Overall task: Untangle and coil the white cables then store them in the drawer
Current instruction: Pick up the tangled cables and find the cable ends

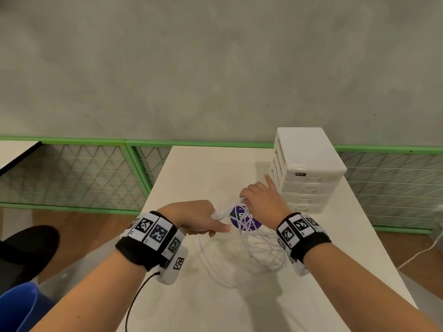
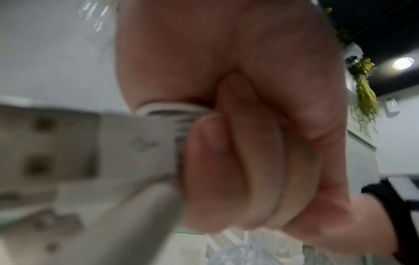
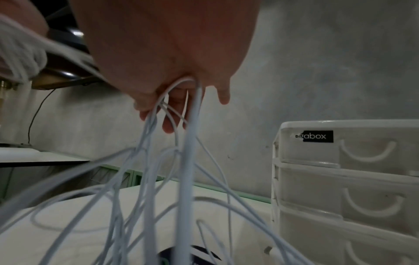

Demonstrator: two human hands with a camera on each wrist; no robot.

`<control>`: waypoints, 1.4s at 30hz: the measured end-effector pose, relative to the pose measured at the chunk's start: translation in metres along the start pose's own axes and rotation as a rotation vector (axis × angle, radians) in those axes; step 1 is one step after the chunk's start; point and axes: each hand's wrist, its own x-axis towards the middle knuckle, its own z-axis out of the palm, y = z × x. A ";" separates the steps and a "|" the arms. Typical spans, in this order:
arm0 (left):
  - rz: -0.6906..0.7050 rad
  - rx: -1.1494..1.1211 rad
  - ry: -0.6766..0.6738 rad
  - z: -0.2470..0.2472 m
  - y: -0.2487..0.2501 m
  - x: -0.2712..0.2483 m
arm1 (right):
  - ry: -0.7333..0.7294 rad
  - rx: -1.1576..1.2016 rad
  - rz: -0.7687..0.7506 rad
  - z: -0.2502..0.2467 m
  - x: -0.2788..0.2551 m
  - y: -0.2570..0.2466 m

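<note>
1. White cables (image 1: 254, 250) hung in a loose tangle between our two hands, raised above the white table (image 1: 196, 168), with the lowest loops trailing down to the tabletop near its front half.
2. Our left hand (image 1: 199, 218) was curled into a fist round a bunch of the strands; the left wrist view showed the fingers (image 2: 238, 161) folded tight over a wound bundle, with a blurred USB plug (image 2: 75, 145) sticking out beside them.
3. Our right hand (image 1: 260, 202) pinched several strands from above, the thumb and middle fingers closed on them while the index finger pointed out straight toward the drawer unit (image 1: 309, 171).
4. In the right wrist view the strands ran down from the fingers (image 3: 167, 123) and fanned out over the table (image 3: 68, 242).
5. Beneath the tangle lay a round purple sticker (image 1: 247, 218) on the tabletop, partly crossed by the strands.
6. The drawer unit stood at the far right of the table, just beyond our right hand, white, with stacked drawers, all of those we could see pushed in; none of the cables were in it.
7. We could not tell how many separate cables made up the tangle.
8. A green mesh fence (image 1: 72, 173) ran behind the table below a grey wall (image 1: 215, 68).
</note>
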 end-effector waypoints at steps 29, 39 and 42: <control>0.294 -0.641 0.513 -0.024 0.022 -0.014 | 0.057 0.944 0.271 -0.032 -0.014 -0.011; 0.238 -0.657 0.630 -0.021 0.014 -0.010 | 0.071 0.853 0.247 0.005 -0.024 -0.024; 0.183 -0.698 0.719 -0.026 0.005 -0.010 | 0.019 0.816 0.280 0.013 -0.028 -0.013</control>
